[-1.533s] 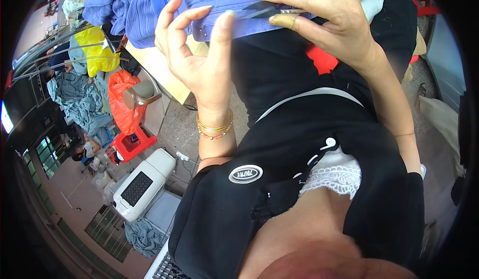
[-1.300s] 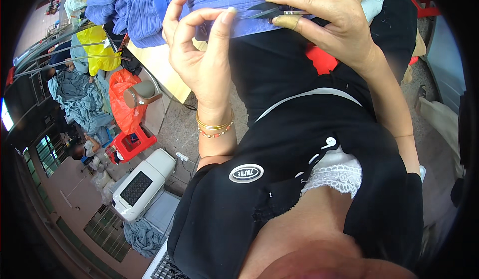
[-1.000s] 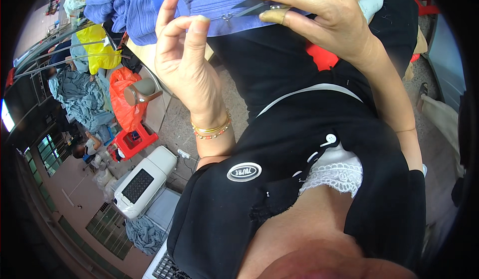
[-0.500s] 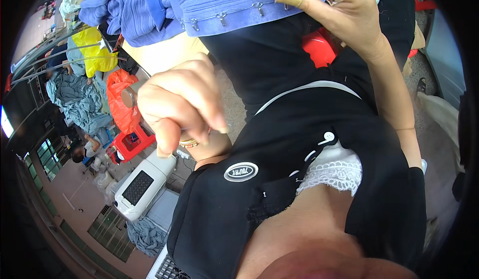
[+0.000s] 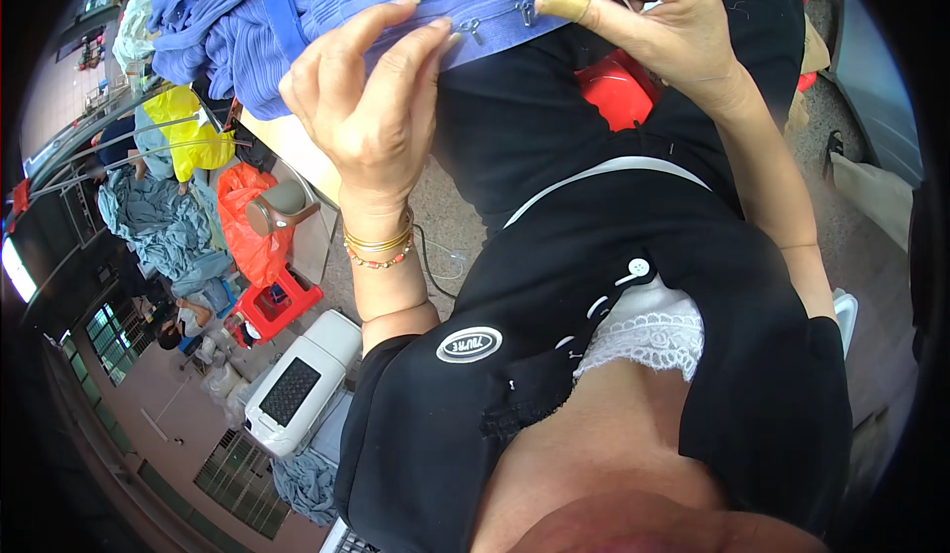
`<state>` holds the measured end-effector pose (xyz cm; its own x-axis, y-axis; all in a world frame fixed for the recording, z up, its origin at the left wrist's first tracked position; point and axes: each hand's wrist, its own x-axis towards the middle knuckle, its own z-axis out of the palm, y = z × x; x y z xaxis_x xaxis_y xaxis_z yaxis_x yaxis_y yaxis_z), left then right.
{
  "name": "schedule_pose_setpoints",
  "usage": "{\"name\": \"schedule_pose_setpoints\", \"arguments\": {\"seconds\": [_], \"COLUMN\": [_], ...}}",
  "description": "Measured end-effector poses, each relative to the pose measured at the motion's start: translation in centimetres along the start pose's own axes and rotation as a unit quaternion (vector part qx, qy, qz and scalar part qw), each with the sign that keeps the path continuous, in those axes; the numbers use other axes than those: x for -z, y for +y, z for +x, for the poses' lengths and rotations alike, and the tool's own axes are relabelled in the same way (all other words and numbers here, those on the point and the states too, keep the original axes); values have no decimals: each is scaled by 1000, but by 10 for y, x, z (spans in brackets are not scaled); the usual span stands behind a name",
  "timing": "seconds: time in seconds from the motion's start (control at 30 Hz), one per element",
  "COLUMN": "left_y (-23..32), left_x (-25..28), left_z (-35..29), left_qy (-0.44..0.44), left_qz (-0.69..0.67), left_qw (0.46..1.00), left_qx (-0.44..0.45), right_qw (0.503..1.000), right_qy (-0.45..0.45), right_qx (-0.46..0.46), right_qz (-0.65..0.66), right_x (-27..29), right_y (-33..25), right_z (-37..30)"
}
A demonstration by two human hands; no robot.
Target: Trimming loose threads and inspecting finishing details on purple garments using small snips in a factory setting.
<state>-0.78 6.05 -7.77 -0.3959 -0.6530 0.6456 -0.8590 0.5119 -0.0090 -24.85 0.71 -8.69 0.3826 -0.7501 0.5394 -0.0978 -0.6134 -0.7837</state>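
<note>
A blue ribbed garment (image 5: pixel 336 9) lies across the top of the view, with small metal hooks (image 5: pixel 471 29) along its smooth edge band. My right hand (image 5: pixel 663 29), a tan wrap on its thumb, grips the garment's edge at the upper right. My left hand (image 5: pixel 366 108) is at the same edge, left of the hooks. Two of its fingertips are pressed close together beside one hook, while another finger stretches over the cloth. Whatever lies between those fingertips is too small to make out.
My lap in black trousers (image 5: pixel 495 147) is under the garment. To the left are a pale tabletop (image 5: pixel 307 147), an orange-red bag (image 5: pixel 242 197), a red stool (image 5: pixel 272 306), a white and grey machine (image 5: pixel 302 385) and heaped grey-blue cloth (image 5: pixel 148 207). Another person (image 5: pixel 188 316) is far left.
My left hand has moved up from in front of my chest to the garment's edge, beside a hook. My right hand keeps its hold, shifted slightly left in the view.
</note>
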Motion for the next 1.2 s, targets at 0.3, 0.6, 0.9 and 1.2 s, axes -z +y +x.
{"name": "schedule_pose_setpoints", "arguments": {"seconds": [0.3,0.6,0.9,1.2], "left_y": [10,13,15,23], "left_x": [1,-3,-5,1], "left_z": [1,-1,-12,-11], "left_qy": [-5,7,124,169], "left_qz": [-31,-42,-392,-497], "left_qw": [999,998,863,778], "left_qx": [22,47,293,347], "right_qw": [998,978,998,963], "right_qy": [-34,32,-19,23], "right_qx": [54,198,53,240], "right_qz": [-21,-61,26,-118], "right_x": [-8,-19,-19,-40], "right_y": [6,16,12,6], "right_z": [-2,2,7,16]}}
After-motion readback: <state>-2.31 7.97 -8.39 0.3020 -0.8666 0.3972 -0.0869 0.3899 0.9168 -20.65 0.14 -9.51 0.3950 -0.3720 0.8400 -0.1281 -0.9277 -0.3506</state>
